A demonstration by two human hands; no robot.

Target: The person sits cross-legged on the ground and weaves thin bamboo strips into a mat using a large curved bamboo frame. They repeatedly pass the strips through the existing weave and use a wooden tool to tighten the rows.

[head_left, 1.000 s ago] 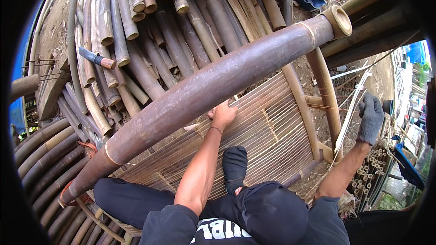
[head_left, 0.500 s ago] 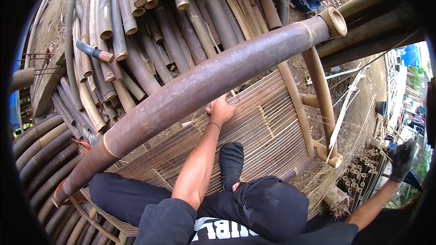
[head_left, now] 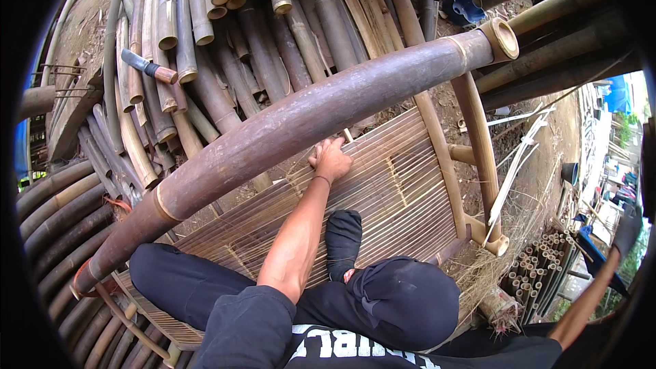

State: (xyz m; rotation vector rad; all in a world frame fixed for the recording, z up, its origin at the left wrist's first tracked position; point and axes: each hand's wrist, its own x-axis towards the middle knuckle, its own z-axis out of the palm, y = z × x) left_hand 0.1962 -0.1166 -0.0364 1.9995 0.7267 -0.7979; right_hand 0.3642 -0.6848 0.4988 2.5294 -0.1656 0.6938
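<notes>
My bare left hand (head_left: 332, 161) rests at the far edge of a slatted bamboo bench (head_left: 369, 215), its fingers curled and closed. Whatever lies inside that grip is hidden; a short pale bamboo peg (head_left: 348, 135) stands just beyond the knuckles. Across the bench, above the slats, runs a thick brown bamboo pole (head_left: 294, 119) with a cut open end at the upper right. Out at the far right rim, my right hand (head_left: 626, 229) is raised in a dark glove, away from the bench. Blur and the picture's edge obscure its fingers. My knee and a black-covered foot rest on the slats.
Cut bamboo lengths (head_left: 256, 48) lie piled beyond the bench, with a wooden-handled knife (head_left: 148, 65) on them. Curved dark poles (head_left: 61, 232) stack at left. Bundled thin bamboo (head_left: 536, 270) and pale split strips (head_left: 516, 171) are at right. Thick poles (head_left: 560, 34) lie upper right.
My gloved right hand has moved up and outward toward the right rim. My left hand stays at the same bench edge. The view has shifted slightly.
</notes>
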